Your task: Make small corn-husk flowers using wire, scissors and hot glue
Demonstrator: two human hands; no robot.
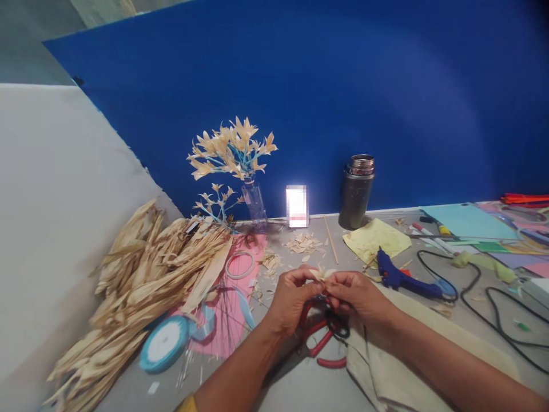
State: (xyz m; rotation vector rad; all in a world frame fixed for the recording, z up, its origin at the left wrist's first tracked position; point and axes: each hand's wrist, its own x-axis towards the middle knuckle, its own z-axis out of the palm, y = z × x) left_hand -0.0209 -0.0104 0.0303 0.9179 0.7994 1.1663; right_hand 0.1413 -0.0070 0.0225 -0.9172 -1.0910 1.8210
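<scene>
At the middle of the head view, my left hand (294,296) and my right hand (358,292) meet, fingertips pinched together. Between them they hold a small pale corn husk flower (321,274), its petals pointing up; its lower part is hidden by my fingers. Just below my hands lie red-handled pliers (319,337) and a black-handled tool (338,326), partly covered. Cut husk petals (303,243) are scattered beyond my fingers. A finished bunch of husk flowers (235,149) on blue stems stands in a clear bottle (254,206).
Dried corn husks (158,286) are heaped on the left, beside a blue ribbon roll (163,343) and pink paper (223,337) with thin wires. A blue glue gun (405,280) with a black cord lies right. A dark flask (357,194) stands behind a yellow sheet (377,237).
</scene>
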